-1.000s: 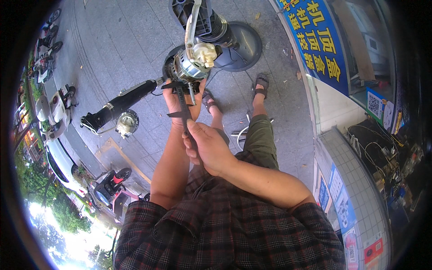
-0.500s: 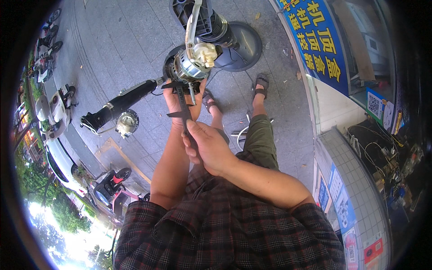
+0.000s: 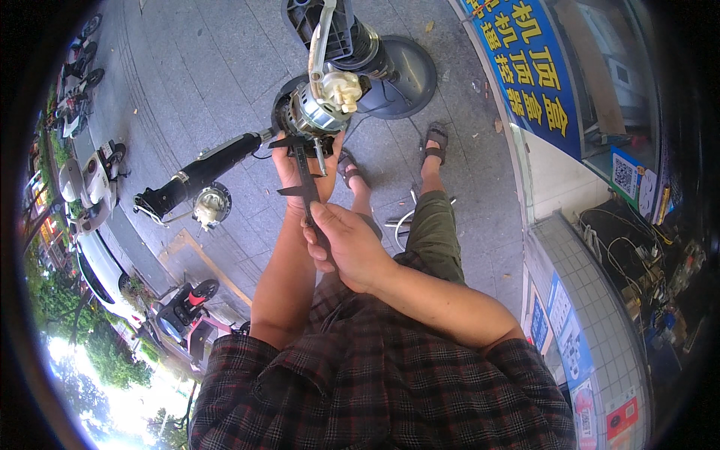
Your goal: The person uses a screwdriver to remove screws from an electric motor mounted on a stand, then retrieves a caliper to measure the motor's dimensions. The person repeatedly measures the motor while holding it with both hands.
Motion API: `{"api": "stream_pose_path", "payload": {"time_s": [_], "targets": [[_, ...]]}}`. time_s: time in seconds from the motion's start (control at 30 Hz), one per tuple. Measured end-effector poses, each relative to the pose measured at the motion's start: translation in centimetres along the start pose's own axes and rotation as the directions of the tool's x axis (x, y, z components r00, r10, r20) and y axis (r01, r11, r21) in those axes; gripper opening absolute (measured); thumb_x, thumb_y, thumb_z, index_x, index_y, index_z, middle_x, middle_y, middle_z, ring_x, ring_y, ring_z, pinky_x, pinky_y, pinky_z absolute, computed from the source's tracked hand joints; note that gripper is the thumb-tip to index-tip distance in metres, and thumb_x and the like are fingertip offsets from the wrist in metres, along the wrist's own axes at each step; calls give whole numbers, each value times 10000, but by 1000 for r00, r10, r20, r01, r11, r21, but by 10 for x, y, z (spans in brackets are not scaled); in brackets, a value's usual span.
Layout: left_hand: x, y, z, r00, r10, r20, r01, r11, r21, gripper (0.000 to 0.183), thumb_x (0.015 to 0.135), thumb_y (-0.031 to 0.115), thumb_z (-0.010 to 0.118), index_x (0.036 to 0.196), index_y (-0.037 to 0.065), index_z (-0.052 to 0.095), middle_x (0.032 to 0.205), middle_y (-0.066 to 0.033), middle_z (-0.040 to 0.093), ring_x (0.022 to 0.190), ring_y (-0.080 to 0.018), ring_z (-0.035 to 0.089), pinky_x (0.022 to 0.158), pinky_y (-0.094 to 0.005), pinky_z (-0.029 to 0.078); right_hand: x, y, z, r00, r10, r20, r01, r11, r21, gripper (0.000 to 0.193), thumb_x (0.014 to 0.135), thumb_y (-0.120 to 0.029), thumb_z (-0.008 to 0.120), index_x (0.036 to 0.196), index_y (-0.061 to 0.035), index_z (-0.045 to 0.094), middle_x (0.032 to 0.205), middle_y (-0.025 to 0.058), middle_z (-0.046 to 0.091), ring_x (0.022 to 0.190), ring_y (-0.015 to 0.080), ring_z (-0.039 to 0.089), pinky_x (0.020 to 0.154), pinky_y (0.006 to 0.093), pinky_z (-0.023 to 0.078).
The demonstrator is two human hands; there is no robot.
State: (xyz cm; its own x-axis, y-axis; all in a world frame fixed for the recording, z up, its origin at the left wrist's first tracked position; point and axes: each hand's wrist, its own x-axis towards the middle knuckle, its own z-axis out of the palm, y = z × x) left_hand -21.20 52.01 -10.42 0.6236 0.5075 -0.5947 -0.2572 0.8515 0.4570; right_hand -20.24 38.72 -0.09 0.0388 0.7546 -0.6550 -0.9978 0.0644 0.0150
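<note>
A silver-and-black fan motor (image 3: 315, 112) with a cream plastic gearbox (image 3: 341, 91) on top sits in front of me, its metal shaft (image 3: 320, 157) pointing toward me. My left hand (image 3: 289, 171) is wrapped round its near underside, the fingers partly hidden by the motor. In my right hand (image 3: 349, 240) is a black caliper (image 3: 307, 180), its fingers closed round the lower part of the beam. The caliper's jaws are spread apart and lie beside the shaft; whether they touch it I cannot tell.
A fan stand with a round grey base (image 3: 412, 79) stands just beyond. Leftward, a black pole (image 3: 217, 165) leans beside a second fan motor (image 3: 212, 206). My sandalled feet (image 3: 435, 142) are on the grey paving. A shop counter (image 3: 592, 300) is at the right, parked scooters (image 3: 90, 187) at the left.
</note>
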Motion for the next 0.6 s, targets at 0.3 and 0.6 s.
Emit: {"api": "stream_pose_path", "payload": {"time_s": [0.3, 0.6], "targets": [[-1, 0, 2, 1000, 6, -28, -6, 1000, -10, 689, 941, 454, 708, 1514, 134, 499, 1558, -100, 519, 1465, -331, 456, 1240, -587, 366, 0, 1, -2, 1000, 6, 17, -6, 1000, -1, 315, 1143, -362, 475, 1013, -86, 552, 862, -3, 533, 642, 81, 487, 513, 245, 368], [0, 0, 2, 1000, 2, 4, -2, 1000, -21, 708, 932, 444, 719, 1524, 132, 490, 1574, -102, 501, 1481, -331, 436, 1260, -584, 339, -1, 1, -1, 1000, 1, 18, -1, 1000, -11, 318, 1143, -368, 474, 1021, -86, 557, 883, -4, 538, 663, 81, 481, 524, 242, 364]]}}
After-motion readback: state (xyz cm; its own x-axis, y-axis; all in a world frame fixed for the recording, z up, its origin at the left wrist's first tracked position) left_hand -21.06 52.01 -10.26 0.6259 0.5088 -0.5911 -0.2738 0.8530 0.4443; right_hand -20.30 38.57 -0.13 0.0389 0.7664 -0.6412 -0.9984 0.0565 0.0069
